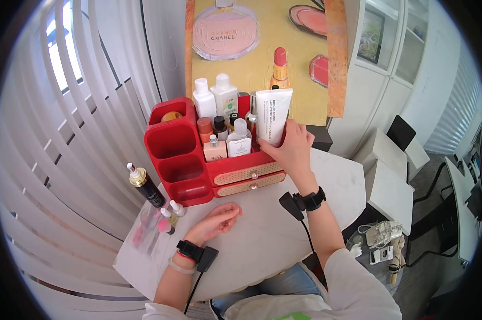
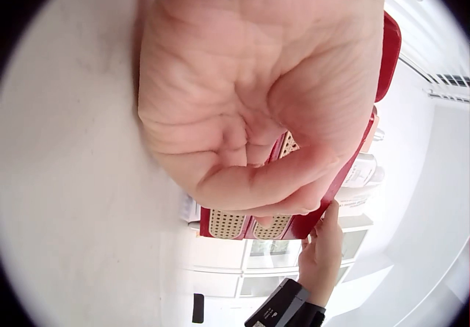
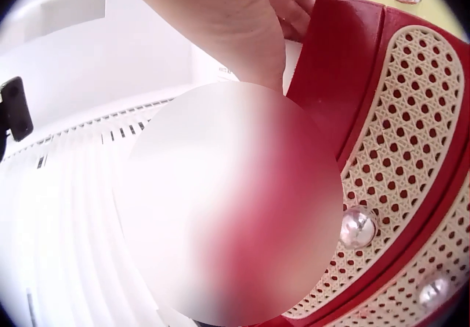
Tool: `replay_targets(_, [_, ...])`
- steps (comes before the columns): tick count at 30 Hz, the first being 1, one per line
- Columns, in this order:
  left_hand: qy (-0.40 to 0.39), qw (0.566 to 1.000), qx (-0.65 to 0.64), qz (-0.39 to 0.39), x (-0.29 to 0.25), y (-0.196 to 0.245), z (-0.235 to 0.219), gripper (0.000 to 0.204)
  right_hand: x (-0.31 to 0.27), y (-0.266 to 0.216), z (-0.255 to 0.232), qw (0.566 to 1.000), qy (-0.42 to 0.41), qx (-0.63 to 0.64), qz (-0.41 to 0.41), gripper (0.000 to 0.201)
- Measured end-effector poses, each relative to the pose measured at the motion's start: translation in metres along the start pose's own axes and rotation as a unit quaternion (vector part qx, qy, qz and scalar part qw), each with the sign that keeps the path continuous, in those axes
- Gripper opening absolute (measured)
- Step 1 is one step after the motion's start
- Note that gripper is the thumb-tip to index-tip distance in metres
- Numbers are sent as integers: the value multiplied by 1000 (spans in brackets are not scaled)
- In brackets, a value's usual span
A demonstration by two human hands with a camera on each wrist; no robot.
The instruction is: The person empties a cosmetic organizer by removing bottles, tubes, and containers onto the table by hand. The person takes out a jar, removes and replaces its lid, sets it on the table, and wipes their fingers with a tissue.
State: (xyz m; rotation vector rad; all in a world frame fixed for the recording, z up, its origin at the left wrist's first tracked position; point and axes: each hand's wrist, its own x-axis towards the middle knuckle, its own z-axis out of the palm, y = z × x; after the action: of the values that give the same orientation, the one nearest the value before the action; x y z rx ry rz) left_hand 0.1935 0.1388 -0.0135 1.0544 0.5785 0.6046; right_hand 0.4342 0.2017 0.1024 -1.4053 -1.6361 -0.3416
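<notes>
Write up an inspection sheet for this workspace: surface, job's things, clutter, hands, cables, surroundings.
Surface: white table, bare in the middle.
Job's things: white tube stands upright in the red organizer, among bottles; both drawers shut.
Clutter: dark pump bottle and small pink-tipped bottles lie left of the organizer.
Hands: right hand grips the tube at the organizer's right end; left hand rests on the table, fingers loosely curled, holding nothing.
Cables: one black lead hangs from each wrist camera toward the body.
Surroundings: cosmetics poster behind the organizer, blinds on the left, white cabinet on the right, shoes on the floor.
</notes>
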Motion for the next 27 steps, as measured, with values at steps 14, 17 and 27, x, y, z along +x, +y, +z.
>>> replay_targets(14, [23,1000,15,-10,1,3,3,23,3,96,12,851,388,347,76,76])
replay_targets(17, [26,1000,-11,-2,2,4,7,25,-17,132,34,832,402,359,127,70])
replay_targets(27, [41,999,-12,-17,1,4,7,26,-53,157,65,947,175,80,256,56])
